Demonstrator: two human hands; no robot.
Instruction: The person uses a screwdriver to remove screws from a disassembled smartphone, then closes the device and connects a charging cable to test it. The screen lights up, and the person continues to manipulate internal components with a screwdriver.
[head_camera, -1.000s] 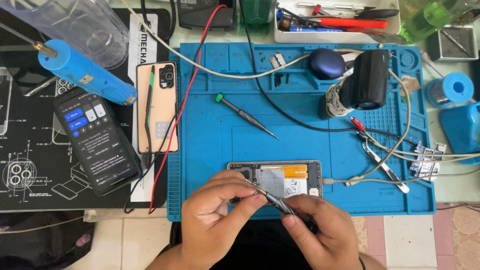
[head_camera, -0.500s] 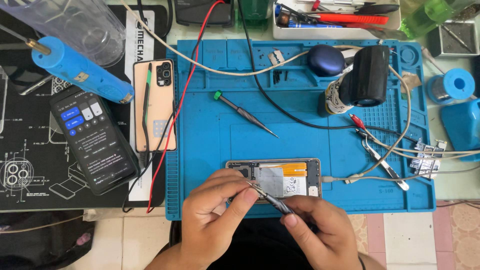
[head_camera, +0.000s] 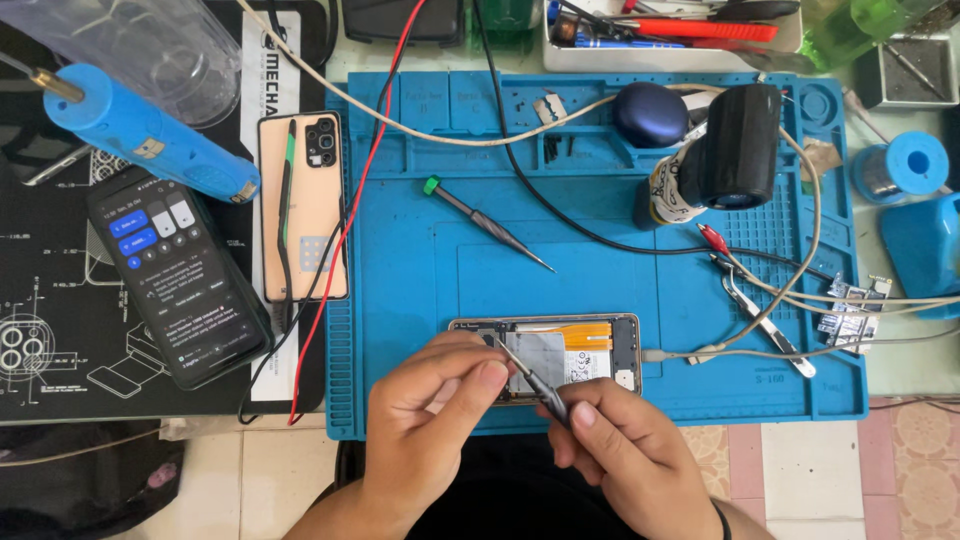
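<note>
Pinching tweezers (head_camera: 535, 383) — both hands (head_camera: 520, 440) curled over opened phone (head_camera: 560, 350)

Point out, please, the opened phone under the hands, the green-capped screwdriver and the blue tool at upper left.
opened phone (head_camera: 575, 350): head view, on its exposed inner plate.
green-capped screwdriver (head_camera: 480, 220): head view, on the shaft's thicker part.
blue tool (head_camera: 150, 135): head view, mid-barrel.

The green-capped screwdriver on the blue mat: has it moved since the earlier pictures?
No. The screwdriver lies on the blue mat in the same place, same angle.

Both hands (head_camera: 520, 430) work tweezers (head_camera: 530, 378) (opened phone (head_camera: 560, 352)).
</note>
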